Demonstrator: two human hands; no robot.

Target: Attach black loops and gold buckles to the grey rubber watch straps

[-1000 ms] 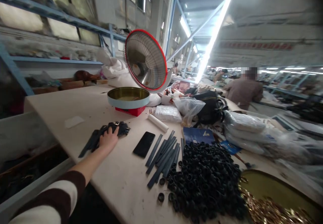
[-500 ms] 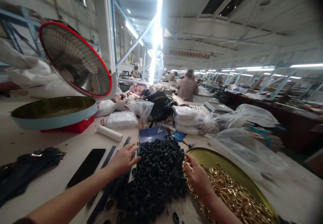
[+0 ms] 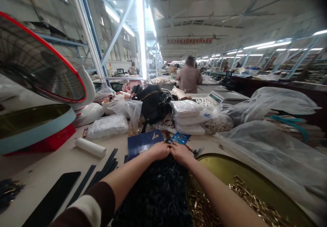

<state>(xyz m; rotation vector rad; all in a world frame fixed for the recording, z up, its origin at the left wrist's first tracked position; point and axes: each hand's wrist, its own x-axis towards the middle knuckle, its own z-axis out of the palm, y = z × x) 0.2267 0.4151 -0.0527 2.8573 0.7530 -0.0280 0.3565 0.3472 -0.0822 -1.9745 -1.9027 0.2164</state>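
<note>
Bare left forearm [image 3: 133,172] and bare right forearm [image 3: 212,186] extended forward, converging. Bare left hand [image 3: 160,150] and bare right hand [image 3: 180,153] close together, backs uppermost, fingers curled inward; fingertip detail too small to tell. Dark-brown-and-white striped sleeve [image 3: 93,206] covers upper left forearm.

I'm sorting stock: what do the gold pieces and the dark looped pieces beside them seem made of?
Gold pieces: probably metal, polished, given their bright glints.
Dark looped pieces: perhaps leather or plastic; their faint sheen on dark, curved surfaces leaves it open.
</note>
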